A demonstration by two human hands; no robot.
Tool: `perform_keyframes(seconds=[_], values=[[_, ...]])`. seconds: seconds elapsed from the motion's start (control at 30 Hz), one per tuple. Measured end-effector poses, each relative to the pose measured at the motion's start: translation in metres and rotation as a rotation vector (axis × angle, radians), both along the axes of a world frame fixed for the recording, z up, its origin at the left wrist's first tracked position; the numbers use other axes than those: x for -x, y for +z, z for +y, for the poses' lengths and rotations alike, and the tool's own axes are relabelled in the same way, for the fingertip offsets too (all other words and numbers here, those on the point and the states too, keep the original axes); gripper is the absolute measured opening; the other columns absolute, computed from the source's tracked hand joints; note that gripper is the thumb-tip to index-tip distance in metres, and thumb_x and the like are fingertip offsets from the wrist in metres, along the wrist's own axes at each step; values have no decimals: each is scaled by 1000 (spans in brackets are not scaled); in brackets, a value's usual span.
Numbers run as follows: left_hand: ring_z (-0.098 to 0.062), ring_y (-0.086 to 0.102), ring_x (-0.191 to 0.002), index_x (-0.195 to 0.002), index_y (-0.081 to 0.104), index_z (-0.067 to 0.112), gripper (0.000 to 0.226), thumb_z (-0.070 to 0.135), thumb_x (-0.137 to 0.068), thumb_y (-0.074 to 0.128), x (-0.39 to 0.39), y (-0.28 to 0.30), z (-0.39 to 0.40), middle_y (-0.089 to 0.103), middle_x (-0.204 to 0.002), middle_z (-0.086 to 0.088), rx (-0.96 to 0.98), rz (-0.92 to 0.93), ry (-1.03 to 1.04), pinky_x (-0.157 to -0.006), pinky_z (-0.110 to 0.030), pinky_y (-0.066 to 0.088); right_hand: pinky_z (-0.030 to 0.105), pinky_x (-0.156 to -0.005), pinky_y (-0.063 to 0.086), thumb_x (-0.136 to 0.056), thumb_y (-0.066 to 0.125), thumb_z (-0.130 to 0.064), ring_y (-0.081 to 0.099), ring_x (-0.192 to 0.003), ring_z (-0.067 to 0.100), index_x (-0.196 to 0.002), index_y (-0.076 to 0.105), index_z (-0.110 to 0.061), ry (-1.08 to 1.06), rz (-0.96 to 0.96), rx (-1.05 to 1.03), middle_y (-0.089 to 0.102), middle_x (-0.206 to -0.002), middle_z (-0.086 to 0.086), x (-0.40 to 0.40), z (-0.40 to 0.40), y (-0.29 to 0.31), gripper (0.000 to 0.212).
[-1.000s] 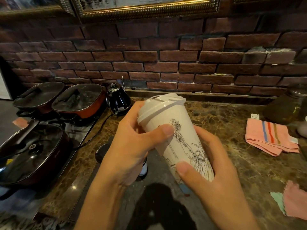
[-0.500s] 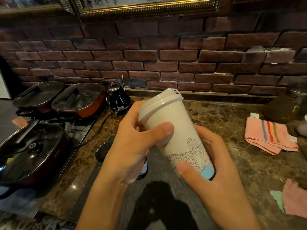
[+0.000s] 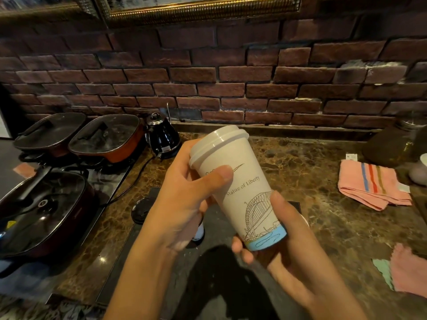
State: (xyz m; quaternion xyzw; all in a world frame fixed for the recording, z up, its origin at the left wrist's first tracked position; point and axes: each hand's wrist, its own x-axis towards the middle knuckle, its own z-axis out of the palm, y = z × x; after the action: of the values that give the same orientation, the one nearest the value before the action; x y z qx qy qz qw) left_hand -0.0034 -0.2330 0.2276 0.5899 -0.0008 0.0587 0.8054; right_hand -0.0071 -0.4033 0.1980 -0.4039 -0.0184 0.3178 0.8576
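A tall white lidded cup (image 3: 240,181) with line drawings, the words "Statue of Liberty" and a blue band at its base is held tilted above the counter, lid pointing up and away. My left hand (image 3: 184,197) grips its upper part just under the lid, thumb across the front. My right hand (image 3: 288,241) grips the base, thumb lying up the side and fingers curled beneath.
Three lidded pans (image 3: 104,137) and a black kettle (image 3: 163,137) stand at the left on the marble counter (image 3: 312,162). A striped pink cloth (image 3: 372,185) lies at the right, more cloths (image 3: 406,269) at the lower right. A dark mat (image 3: 161,262) and a small bottle lie under my hands.
The cup has been turned in my hands: the figure drawing has gone round out of sight, and the bridge drawing and lettering now face me. The cup has also risen slightly.
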Motion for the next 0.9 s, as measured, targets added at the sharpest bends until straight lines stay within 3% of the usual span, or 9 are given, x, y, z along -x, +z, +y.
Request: perform_keyframes(seconds=[0.1,0.17,0.27,0.37,0.53,0.67,0.77,0.83,0.9], values=[[-13,70,-97,-117,62,24,60,8,-66,87,-5,-12,1,71,-105,5,-191,-41,133,-73,-29,58,21,-65,55,-94,54,-36,70,-93,20,-113,67,-21,-203,-370,543,74,-102,2,-20,0,-18,27],[-7,66,-101,-120,60,26,59,6,-71,86,-9,-26,-1,66,-111,11,-396,-59,205,-76,-28,58,22,-75,54,-98,53,-31,67,-100,9,-116,66,-27,-268,-572,747,71,-109,-5,-32,0,-29,23],[4,54,-115,-121,56,42,64,20,-70,87,-16,-54,-8,56,-126,16,-701,-100,263,-94,-18,49,34,-92,53,-101,46,-35,66,-110,7,-126,62,-31,-250,-531,603,71,-116,-9,-44,10,-37,30],[10,48,-117,-123,52,47,67,23,-70,85,-21,-78,-13,53,-133,11,-854,-79,278,-92,-2,37,46,-103,48,-99,46,-45,61,-120,8,-135,55,-37,-179,-473,485,66,-128,-12,-54,22,-49,38],[2,49,-121,-131,47,48,69,26,-76,81,-26,-111,-9,50,-135,14,-885,14,227,-91,-3,38,49,-107,46,-102,47,-37,62,-120,11,-135,56,-35,-174,-384,469,66,-130,-9,-63,31,-81,34],[-8,52,-129,-149,13,55,100,37,-77,80,-29,-131,-6,50,-146,14,-915,139,181,-100,-31,48,47,-108,45,-98,53,-36,61,-121,10,-135,56,-34,-213,-337,505,66,-130,-10,-67,37,-112,38],[-6,53,-125,-155,1,44,118,31,-73,86,-33,-148,-2,57,-138,13,-786,244,176,-96,-19,45,49,-109,43,-90,58,-43,58,-125,11,-137,55,-31,-238,-316,525,64,-133,-9,-68,41,-135,49],[-1,51,-120,-156,9,36,116,24,-72,87,-34,-164,1,56,-129,16,-706,308,153,-85,0,41,51,-109,43,-87,60,-42,58,-126,12,-137,56,-30,-256,-300,536,64,-134,-9,-66,42,-151,51],[4,54,-117,-152,26,33,103,16,-70,86,-32,-185,4,55,-126,21,-651,326,135,-77,3,41,51,-108,44,-89,61,-36,58,-126,13,-136,57,-28,-259,-292,544,64,-133,-8,-64,43,-167,48]])
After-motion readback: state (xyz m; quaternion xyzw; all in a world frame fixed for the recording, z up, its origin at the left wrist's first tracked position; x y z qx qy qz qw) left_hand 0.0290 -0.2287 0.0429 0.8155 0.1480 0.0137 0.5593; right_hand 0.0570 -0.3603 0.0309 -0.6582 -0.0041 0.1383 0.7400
